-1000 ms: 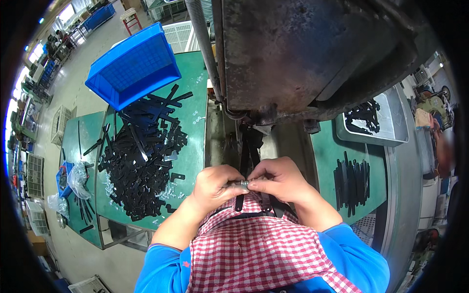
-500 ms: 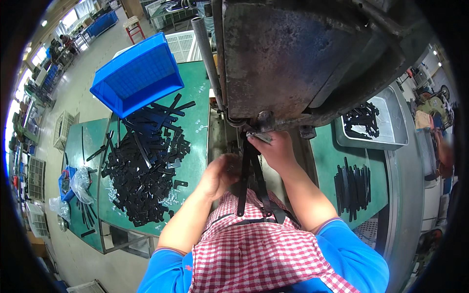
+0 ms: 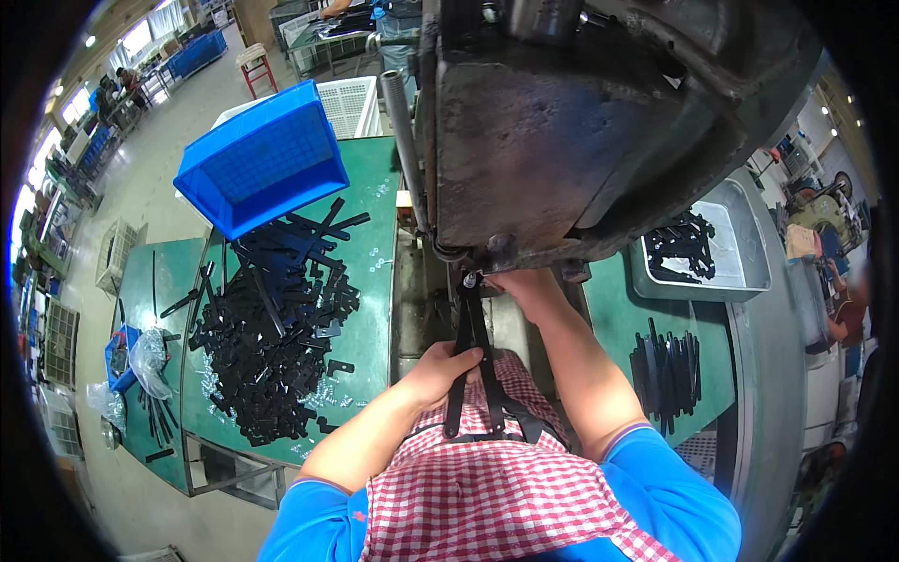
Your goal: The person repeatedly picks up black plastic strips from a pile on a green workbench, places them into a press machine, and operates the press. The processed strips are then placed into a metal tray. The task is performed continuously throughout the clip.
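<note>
Above both hands, machine head (image 3: pixel 543 150): broad, dark, scuffed metal; my landmark for the rest.
Green table (image 3: pixel 370 183): left of the machine.
Heap of flat black parts (image 3: pixel 267 351): on that table, left of the machine.
Blue plastic crate (image 3: pixel 262 159): left of the machine, tipped on its side behind the heap.
Grey metal tray (image 3: pixel 735 229): right of the machine, with black parts inside.
Row of black strips (image 3: pixel 667 379): right of the machine, nearer the person than the tray.
Pair of black bars (image 3: pixel 459 403): upper ends together just under the machine's lower edge, lower ends spread over the apron.
Left hand (image 3: pixel 438 372): below the machine, grasping the left bar, thumb across it.
Right hand (image 3: pixel 523 286): close under the machine, partly hidden; I can't tell its grip.
Work at the machine: seemingly positioning the bars' upper ends; the next move calls for a steady left grip, aligned ends and careful right fingertips.
</note>
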Action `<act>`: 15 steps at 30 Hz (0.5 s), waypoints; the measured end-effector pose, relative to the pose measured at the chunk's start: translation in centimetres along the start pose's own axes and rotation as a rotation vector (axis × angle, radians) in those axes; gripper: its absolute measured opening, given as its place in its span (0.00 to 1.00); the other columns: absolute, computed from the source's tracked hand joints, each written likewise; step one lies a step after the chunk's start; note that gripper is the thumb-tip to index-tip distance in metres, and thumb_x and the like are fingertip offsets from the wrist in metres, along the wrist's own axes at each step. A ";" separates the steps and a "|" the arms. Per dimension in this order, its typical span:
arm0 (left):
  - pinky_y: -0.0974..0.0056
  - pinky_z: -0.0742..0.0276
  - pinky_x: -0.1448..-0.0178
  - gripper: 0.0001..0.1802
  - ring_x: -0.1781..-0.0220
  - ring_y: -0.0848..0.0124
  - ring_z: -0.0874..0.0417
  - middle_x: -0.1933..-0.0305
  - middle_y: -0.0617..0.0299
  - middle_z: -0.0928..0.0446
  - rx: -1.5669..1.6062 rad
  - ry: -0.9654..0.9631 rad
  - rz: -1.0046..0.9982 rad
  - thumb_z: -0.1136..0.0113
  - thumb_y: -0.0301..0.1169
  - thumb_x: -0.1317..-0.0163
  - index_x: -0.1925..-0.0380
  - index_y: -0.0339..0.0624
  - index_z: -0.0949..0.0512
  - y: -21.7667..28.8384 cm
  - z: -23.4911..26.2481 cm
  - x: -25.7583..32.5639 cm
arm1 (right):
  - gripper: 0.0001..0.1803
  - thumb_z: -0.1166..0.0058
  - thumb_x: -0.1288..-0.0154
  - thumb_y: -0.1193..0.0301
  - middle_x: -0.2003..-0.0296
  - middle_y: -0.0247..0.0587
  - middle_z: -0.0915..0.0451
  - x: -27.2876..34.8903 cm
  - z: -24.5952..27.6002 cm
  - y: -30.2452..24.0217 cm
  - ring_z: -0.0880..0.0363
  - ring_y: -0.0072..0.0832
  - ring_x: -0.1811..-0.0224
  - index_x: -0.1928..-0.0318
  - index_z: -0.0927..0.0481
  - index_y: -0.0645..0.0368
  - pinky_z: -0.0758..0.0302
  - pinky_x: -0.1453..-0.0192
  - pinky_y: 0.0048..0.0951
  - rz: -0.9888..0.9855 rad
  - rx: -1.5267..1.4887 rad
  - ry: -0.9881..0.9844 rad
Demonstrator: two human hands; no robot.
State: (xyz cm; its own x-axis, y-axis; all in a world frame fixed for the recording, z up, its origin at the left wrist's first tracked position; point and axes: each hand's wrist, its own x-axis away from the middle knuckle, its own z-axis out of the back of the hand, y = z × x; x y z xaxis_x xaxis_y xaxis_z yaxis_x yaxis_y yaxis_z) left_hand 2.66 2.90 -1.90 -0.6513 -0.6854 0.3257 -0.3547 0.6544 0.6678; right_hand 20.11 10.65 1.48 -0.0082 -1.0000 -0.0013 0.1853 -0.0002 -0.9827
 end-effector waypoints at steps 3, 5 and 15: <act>0.73 0.38 0.75 0.08 0.79 0.79 0.35 0.79 0.66 0.32 -0.010 0.017 0.046 0.50 0.30 0.35 0.66 0.35 0.29 0.8 -0.6 1.1 | 0.19 0.45 0.43 0.65 0.56 0.41 0.26 -1.3 -0.1 -3.4 0.29 0.32 0.52 0.53 0.28 0.61 0.33 0.48 0.34 0.027 0.472 -0.095; 0.72 0.40 0.78 0.10 0.82 0.79 0.36 0.81 0.67 0.34 0.053 0.007 0.072 0.50 0.32 0.35 0.66 0.33 0.30 0.5 -0.7 1.9 | 0.23 0.50 0.38 0.57 0.49 0.43 0.27 -2.1 -0.1 -1.9 0.30 0.37 0.47 0.49 0.28 0.58 0.34 0.44 0.36 0.051 0.732 -0.145; 0.73 0.39 0.78 0.15 0.82 0.78 0.36 0.82 0.67 0.35 0.045 -0.044 0.099 0.51 0.37 0.35 0.63 0.32 0.29 1.0 -1.5 2.4 | 0.17 0.53 0.35 0.57 0.68 0.38 0.22 -0.1 1.1 5.9 0.24 0.28 0.66 0.63 0.25 0.59 0.29 0.62 0.31 0.097 0.088 -0.079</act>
State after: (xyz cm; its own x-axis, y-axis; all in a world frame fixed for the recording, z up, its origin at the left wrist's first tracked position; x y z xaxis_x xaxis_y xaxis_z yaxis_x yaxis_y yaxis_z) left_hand 1.77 1.46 0.58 -0.7135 -0.6022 0.3581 -0.3161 0.7329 0.6025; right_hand 22.28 10.70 -4.15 0.0904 -0.9929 -0.0776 0.2671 0.0992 -0.9585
